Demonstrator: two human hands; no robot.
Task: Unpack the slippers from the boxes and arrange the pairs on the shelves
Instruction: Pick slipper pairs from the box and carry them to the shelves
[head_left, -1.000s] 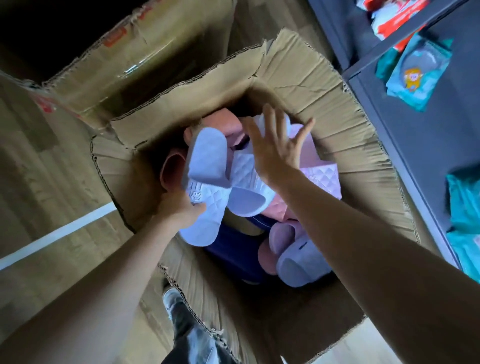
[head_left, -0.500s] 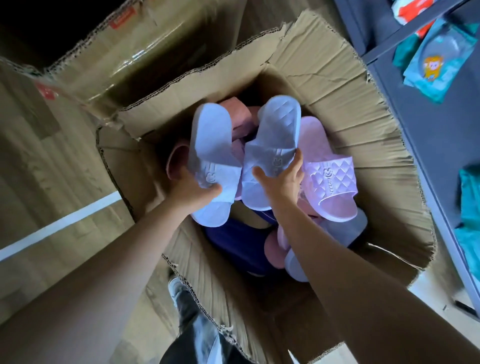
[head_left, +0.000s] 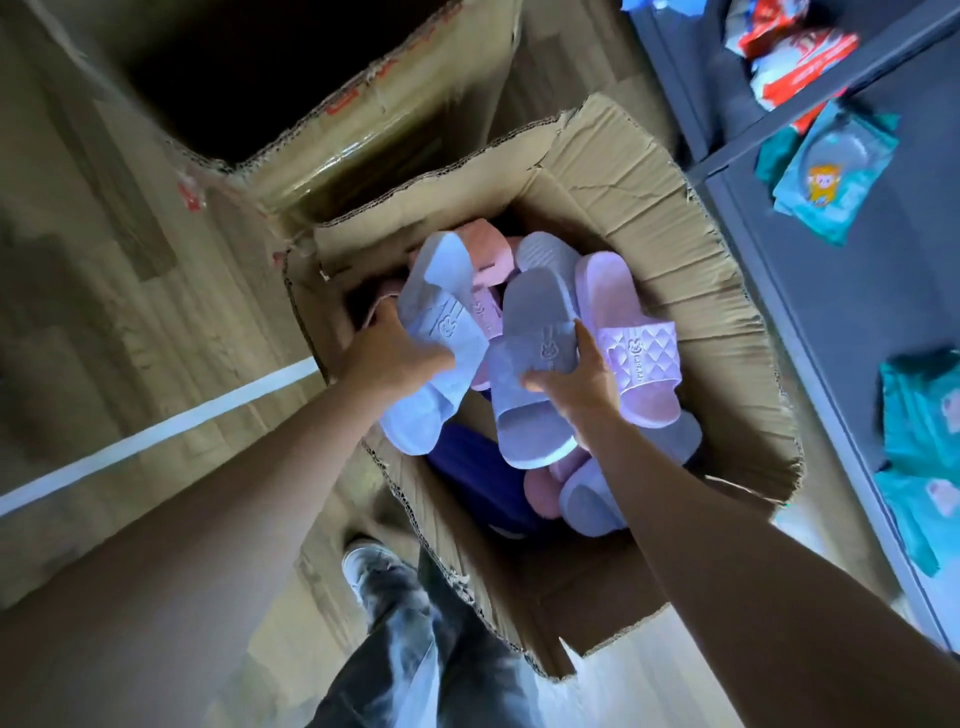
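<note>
Both arms reach down into the open cardboard box (head_left: 727, 322). The left hand (head_left: 387, 353) has its fingers clamped on a pale blue slipper (head_left: 441, 332). The right hand (head_left: 576, 379) is curled around a grey-lilac slipper (head_left: 530, 374) (both are sole up, each with a rabbit mark). A pink quilted slipper (head_left: 634, 353) lies just beside the right hand, at the box edge nearest the dark shelf (head_left: 831, 312).

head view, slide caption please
Left hand grips one pale lilac rubber slipper, right hand a second lilac rubber slipper, over the open brown cardboard box.
</note>
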